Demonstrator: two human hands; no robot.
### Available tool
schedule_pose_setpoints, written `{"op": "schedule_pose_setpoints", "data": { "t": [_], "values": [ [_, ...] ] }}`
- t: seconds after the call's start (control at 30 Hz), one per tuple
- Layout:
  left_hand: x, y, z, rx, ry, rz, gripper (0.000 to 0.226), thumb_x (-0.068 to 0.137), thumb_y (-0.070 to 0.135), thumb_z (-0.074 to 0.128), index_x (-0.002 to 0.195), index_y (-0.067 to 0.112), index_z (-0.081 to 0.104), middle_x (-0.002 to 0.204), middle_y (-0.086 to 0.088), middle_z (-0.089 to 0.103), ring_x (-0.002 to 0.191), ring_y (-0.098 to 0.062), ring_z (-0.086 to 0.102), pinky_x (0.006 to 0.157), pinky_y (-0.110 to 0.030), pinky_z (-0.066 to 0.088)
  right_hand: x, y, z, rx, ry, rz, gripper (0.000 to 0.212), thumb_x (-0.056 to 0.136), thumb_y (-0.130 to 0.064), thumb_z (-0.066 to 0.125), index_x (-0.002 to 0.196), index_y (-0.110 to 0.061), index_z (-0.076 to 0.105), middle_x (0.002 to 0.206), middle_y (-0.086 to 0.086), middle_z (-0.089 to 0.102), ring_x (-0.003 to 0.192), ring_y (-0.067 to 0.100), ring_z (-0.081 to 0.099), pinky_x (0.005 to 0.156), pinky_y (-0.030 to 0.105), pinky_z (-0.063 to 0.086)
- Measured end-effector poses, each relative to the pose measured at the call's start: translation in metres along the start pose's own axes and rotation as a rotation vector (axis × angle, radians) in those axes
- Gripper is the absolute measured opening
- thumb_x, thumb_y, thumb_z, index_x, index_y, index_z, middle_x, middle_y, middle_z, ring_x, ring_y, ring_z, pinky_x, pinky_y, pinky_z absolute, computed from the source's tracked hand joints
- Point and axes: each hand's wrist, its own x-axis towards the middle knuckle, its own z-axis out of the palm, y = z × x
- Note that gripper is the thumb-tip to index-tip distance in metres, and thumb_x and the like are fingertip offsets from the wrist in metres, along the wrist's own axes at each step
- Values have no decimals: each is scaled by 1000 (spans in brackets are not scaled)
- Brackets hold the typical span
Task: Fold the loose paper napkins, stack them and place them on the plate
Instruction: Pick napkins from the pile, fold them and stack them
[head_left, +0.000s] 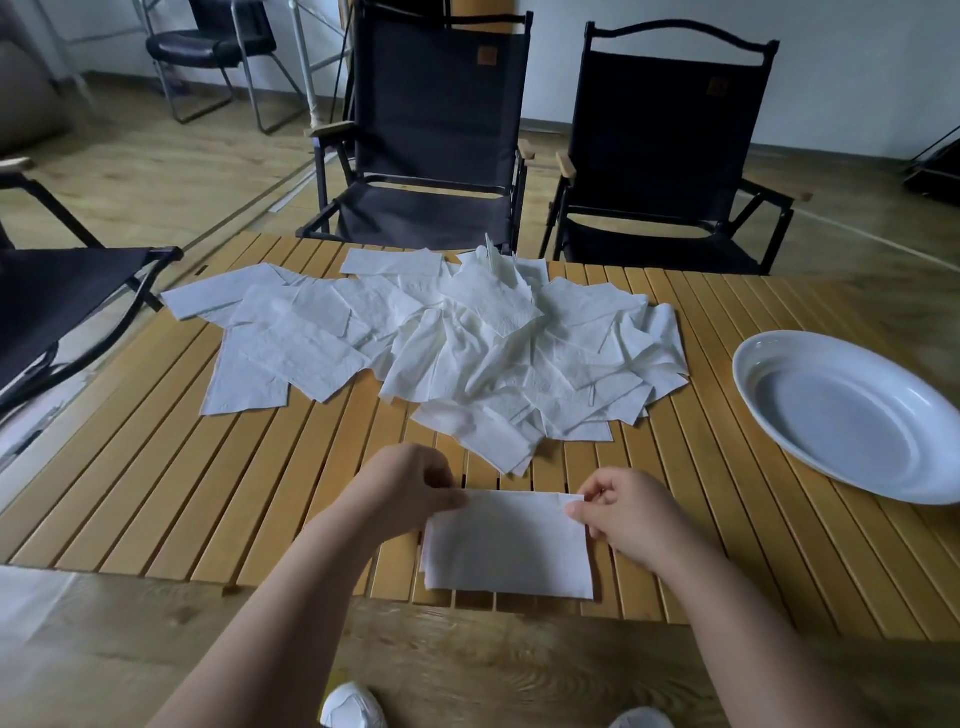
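Two hands are at work low in the middle of the frame. The left hand pinches the upper left corner of one folded napkin between thumb and fingertips. The right hand pinches the upper right corner the same way, its other fingers curled in. The napkin lies flat as a white rectangle on the slatted table, close to the table's near edge. Layered edges show at its lower left corner, so it is more than one thickness, though I cannot tell how many.

Just above the hands, near but not touching the held napkin, one big heap of loose napkins spreads across the middle of the table. The sheets overlap and crumple into each other, far too many and too tangled to count. Some lie flat at the left, and a few stand up at the top of the heap.

At the right edge of the frame sits one white oval plate, well apart from the folded napkin and just beside the heap's right fringe.

Behind the table stand two black folding chairs, side by side at the top of the frame. A third black chair shows at the left edge, and one office chair is in the upper left corner. At the bottom edge, two white shoes peek in over the wooden floor.
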Motion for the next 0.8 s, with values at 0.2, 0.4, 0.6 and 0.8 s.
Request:
{"op": "schedule_pose_setpoints", "data": {
  "t": [0.2, 0.4, 0.6, 0.8],
  "values": [
    [1, 2, -1, 93, 49, 6, 17, 86, 38, 72, 89, 22, 69, 86, 4, 63, 78, -15, 59, 70, -34, 53, 4, 0, 5, -21, 22, 3, 9, 89, -30, 73, 85, -25, 66, 67, -3, 69, 68, 13, 67, 62, 26, 50],
    [2, -1, 1, 65, 90, 34, 14, 86, 33, 72, 95, 24, 68, 96, 8, 59, 85, -10, 55, 74, -29, 52, 6, 1, 8, -84, 42, 12, 11, 88, -31, 74, 84, -28, 64, 69, -5, 69, 66, 10, 67, 64, 30, 57],
    [9, -6, 3, 9, 186, 37, 23, 86, 35, 73, 107, 31, 66, 104, 10, 55, 86, -9, 54, 67, -24, 45, 10, -2, 8, -125, 145, -20, 18, 86, -40, 74, 91, -30, 60, 73, -8, 63, 67, 9, 62, 55, 26, 48],
    [29, -16, 5, 69, 390, 56, 38, 89, 34, 70, 127, 35, 63, 136, 7, 48, 127, -18, 35, 101, -35, 42, 21, -26, 25, -75, 252, -228, 19, 87, -36, 72, 104, -30, 66, 85, -13, 59, 76, 8, 59, 61, 21, 44]
  ]
}}
